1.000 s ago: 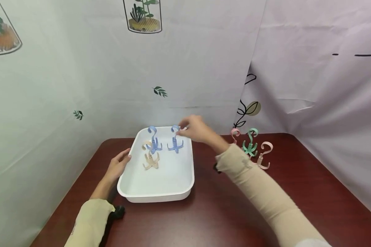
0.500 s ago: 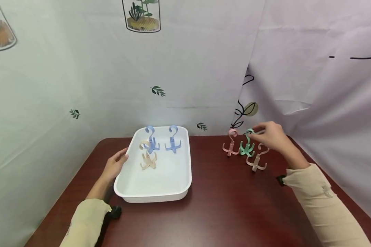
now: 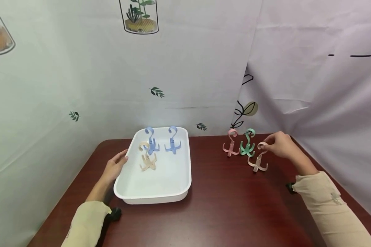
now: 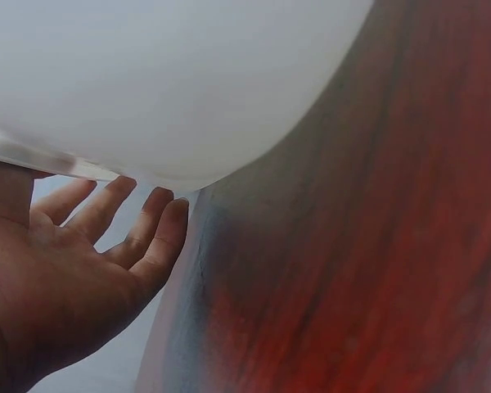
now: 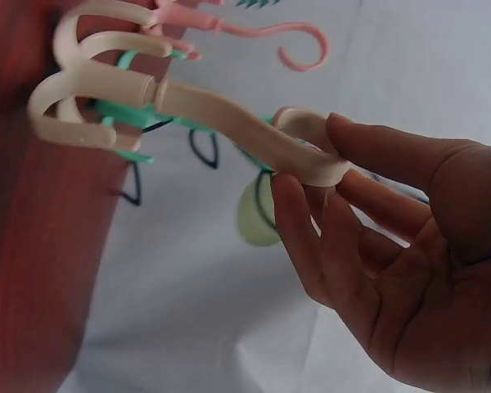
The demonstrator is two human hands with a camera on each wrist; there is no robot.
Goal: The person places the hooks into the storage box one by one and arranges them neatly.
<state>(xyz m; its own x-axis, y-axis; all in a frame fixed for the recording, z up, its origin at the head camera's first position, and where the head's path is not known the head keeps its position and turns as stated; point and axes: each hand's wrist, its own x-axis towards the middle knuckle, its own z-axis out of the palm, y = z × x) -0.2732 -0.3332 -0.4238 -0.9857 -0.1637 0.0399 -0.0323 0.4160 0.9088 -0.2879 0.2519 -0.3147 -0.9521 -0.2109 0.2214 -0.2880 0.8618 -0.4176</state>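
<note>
In the head view my right hand (image 3: pixel 281 145) pinches the curved top of a beige four-prong rotating hook (image 3: pixel 257 164), its prongs close over the table at the right. The right wrist view shows the thumb on one side of that hook (image 5: pixel 229 115) and fingertips on the other. Beside it stand a green hook (image 3: pixel 247 149) and a pink hook (image 3: pixel 231 146). My left hand (image 3: pixel 113 168) rests against the left side of a white tray (image 3: pixel 154 199), fingers loosely extended. Inside the tray are two blue hooks (image 3: pixel 173 145) and another beige hook (image 3: pixel 148 161).
The dark red wooden table (image 3: pixel 216 206) reaches back to a pale fabric backdrop (image 3: pixel 185 68) printed with plants. Fabric also hangs along the left and right sides.
My right hand has left the tray for the group at the right, passed the green hook, and now pinches the beige one. The left hand has stayed at the tray.
</note>
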